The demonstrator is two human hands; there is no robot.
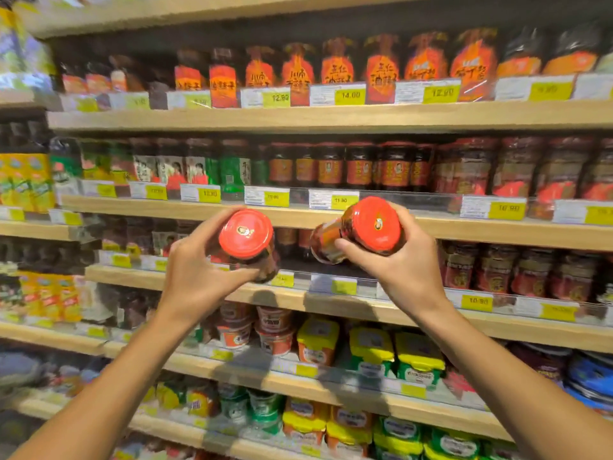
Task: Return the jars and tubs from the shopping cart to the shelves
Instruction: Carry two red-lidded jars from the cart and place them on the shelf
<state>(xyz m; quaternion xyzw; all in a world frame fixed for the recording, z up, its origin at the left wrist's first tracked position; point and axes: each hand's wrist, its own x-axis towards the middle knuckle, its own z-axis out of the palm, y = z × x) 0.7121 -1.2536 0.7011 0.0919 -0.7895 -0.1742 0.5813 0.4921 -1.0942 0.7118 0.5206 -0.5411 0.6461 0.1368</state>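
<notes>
Five wooden shelves [331,117] face the person, packed with jars and tubs. Two red-lidded chili sauce jars are held up before the middle tiers: the left hand [195,277] clasps one jar [247,242], the right hand [408,270] the other [358,230]. The tilted right-hand jar risks clipping the shelf's clear lip [414,197] and slipping.
</notes>
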